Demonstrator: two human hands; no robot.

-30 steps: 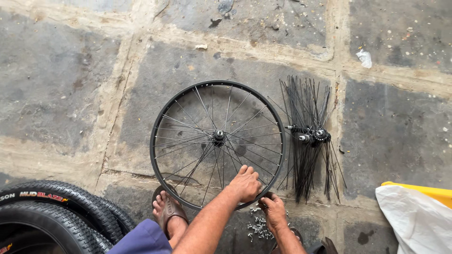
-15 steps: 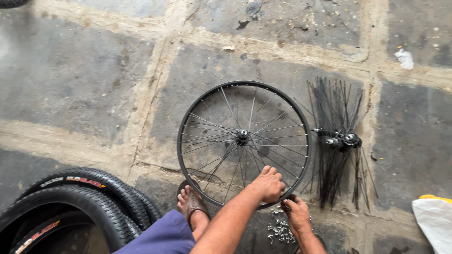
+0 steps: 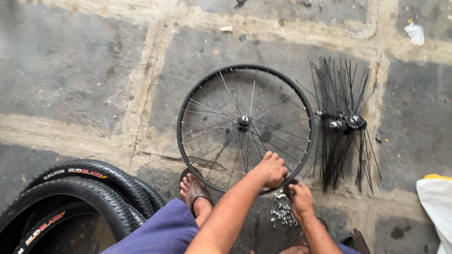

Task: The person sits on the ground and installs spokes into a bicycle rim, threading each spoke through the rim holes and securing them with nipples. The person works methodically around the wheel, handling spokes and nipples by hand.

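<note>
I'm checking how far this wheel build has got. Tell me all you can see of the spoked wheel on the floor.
The wheel lies flat on stone paving: a thin black rim, a small metal hub at its centre, thin spokes fanning out unevenly. No tyre is fitted. The left hand rests on its near rim; the right hand sits just beside that edge.

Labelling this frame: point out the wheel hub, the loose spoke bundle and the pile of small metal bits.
wheel hub [image 3: 243,122], head view, centre of the hub.
loose spoke bundle [image 3: 340,123], head view, where the spokes cross.
pile of small metal bits [image 3: 283,214], head view, middle of the pile.

Worn grey stone-slab floor [image 3: 70,70], pale joints
</note>
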